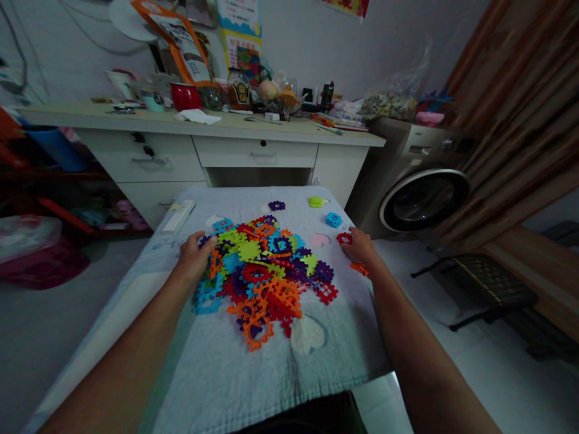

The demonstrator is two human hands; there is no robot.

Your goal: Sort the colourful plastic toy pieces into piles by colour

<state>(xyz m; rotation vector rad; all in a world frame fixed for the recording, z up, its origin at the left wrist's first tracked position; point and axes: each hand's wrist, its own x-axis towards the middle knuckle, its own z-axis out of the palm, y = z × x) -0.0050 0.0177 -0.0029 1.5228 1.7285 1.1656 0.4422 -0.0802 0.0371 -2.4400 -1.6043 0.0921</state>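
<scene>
A heap of colourful plastic interlocking building pieces (248,251) lies mid-table, in orange, red, blue, green and purple. My left hand (192,256) is at the heap's left edge, thumb and forefinger closed about a purple piece (204,242), mostly hidden. On the table's right side, my right hand (362,246) has its fingers on a red piece (344,238). An orange piece (360,268) lies just below that hand. Apart from the heap are small groups of pieces: blue (333,219), green (315,202) and purple (277,205).
A pale cloth (194,374) covers the table. A white oblong object (179,217) lies at its far left. Behind stands a cluttered white desk (257,154) with drawers. To the right are a washing machine (420,187) and a low dark woven seat (488,280).
</scene>
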